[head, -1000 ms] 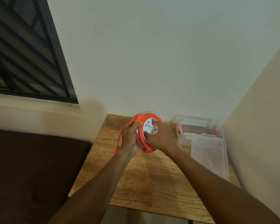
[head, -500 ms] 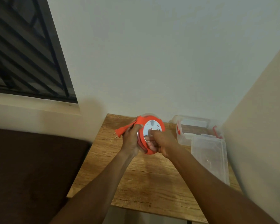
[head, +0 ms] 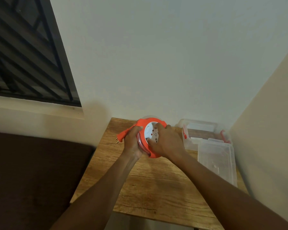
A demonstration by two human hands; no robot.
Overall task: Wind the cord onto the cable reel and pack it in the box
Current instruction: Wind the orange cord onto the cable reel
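An orange cable reel (head: 145, 122) with a white socket face (head: 149, 131) is held up above the far part of the wooden table (head: 156, 188). My left hand (head: 132, 143) grips its left rim. My right hand (head: 166, 141) lies over the white face with fingers on it. The orange plug (head: 122, 136), two pins showing, sticks out left of the reel on a short length of cord. A clear plastic box (head: 204, 130) with red clips stands open at the far right of the table.
The box's clear lid (head: 218, 163) lies on the table in front of the box, by the right wall. A dark brown couch (head: 32, 171) is left of the table. A barred window (head: 23, 55) is at the upper left.
The loose orange cord loop on the left has been drawn in, leaving only the plug end sticking out. My right hand has turned on the reel's white face.
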